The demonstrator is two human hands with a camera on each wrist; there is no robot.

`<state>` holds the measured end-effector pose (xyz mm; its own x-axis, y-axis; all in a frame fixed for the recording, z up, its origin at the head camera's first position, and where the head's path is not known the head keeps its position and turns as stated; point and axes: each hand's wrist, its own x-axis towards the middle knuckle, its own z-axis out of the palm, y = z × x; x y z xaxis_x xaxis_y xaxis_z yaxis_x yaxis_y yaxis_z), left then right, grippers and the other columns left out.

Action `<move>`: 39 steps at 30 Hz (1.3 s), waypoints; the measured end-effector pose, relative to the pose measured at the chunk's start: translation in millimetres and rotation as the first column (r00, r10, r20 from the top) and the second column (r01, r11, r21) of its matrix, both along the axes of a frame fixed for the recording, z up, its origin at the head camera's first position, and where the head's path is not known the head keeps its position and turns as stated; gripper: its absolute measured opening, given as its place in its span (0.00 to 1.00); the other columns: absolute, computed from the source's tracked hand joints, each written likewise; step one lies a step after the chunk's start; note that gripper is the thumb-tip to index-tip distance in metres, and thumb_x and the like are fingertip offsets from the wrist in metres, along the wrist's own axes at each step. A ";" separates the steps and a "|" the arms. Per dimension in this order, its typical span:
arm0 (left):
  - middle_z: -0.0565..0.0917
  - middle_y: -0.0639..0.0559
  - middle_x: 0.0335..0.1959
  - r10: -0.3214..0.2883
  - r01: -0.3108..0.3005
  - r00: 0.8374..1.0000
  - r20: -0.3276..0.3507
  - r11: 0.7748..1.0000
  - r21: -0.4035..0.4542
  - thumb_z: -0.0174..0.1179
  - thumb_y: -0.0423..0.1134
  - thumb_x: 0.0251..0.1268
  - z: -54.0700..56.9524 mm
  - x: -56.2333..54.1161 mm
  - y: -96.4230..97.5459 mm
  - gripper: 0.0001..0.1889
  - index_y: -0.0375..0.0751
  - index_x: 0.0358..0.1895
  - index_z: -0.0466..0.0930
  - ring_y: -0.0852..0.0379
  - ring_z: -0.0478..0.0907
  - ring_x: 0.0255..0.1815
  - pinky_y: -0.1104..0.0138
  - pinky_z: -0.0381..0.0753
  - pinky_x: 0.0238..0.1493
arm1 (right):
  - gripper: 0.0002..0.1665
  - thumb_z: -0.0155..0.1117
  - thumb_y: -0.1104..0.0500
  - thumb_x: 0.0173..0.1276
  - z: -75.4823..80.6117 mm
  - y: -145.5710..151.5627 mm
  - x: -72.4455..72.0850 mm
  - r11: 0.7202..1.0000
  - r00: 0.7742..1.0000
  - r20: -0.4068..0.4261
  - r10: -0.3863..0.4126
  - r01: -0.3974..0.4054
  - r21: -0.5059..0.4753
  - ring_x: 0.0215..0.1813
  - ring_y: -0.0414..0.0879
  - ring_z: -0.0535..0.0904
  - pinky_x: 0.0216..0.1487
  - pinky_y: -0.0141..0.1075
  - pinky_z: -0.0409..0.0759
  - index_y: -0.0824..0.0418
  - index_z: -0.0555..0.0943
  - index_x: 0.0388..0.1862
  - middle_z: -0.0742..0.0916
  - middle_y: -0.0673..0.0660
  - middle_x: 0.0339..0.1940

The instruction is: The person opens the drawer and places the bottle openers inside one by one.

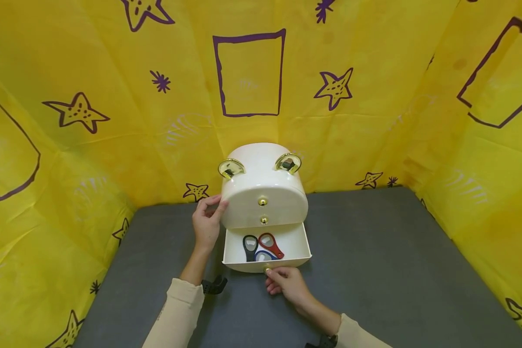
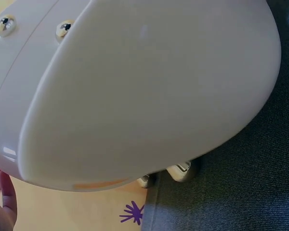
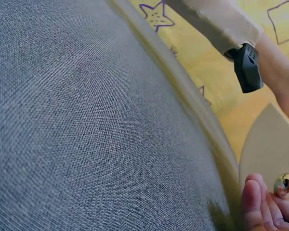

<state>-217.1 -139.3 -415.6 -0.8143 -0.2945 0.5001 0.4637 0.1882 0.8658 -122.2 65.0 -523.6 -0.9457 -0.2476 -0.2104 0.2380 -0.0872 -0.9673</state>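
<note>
A white rounded storage box [image 1: 261, 166] with two round gold ears stands upright on the grey table. Its bottom drawer [image 1: 295, 244] is pulled out. Inside lie a black bottle opener [image 1: 250, 247], a red one [image 1: 270, 244] and a blue one [image 1: 264, 256], bunched toward the left. My right hand [image 1: 289, 286] pinches the small gold knob [image 3: 282, 186] on the drawer's front between thumb and fingers. Against the box's left side rests my left hand [image 1: 207, 222], its fingertips touching the shell; in the left wrist view only some fingers [image 2: 8, 197] show.
Two more gold knobs [image 1: 263, 202] sit on the closed front above the drawer. Behind and beside the grey table [image 1: 374, 270] hangs yellow cloth [image 1: 365, 130] with purple drawings. A black strap [image 3: 248, 67] circles the left wrist.
</note>
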 end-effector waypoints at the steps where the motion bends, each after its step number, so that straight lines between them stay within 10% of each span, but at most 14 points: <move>1: 0.81 0.34 0.43 -0.003 0.003 1.000 -0.001 1.000 0.001 0.67 0.27 0.57 -0.1 -0.2 -0.2 0.11 0.24 0.43 0.82 0.73 0.77 0.38 0.79 0.78 0.39 | 0.23 0.60 0.60 0.71 0.3 -0.5 -0.7 1.000 1.000 -0.001 -0.003 0.003 0.002 0.25 0.38 0.80 0.28 0.28 0.82 0.85 0.77 0.41 0.85 0.53 0.24; 39: 0.80 0.32 0.43 -0.024 0.025 1.000 -0.004 0.999 0.040 0.67 0.26 0.57 -3.9 -3.1 -2.2 0.12 0.21 0.43 0.81 0.72 0.77 0.40 0.79 0.79 0.39 | 0.21 0.60 0.61 0.71 0.7 -8.5 -84.4 0.994 0.994 -0.027 -0.107 0.107 -0.007 0.22 0.39 0.79 0.25 0.30 0.80 0.84 0.77 0.44 0.83 0.52 0.20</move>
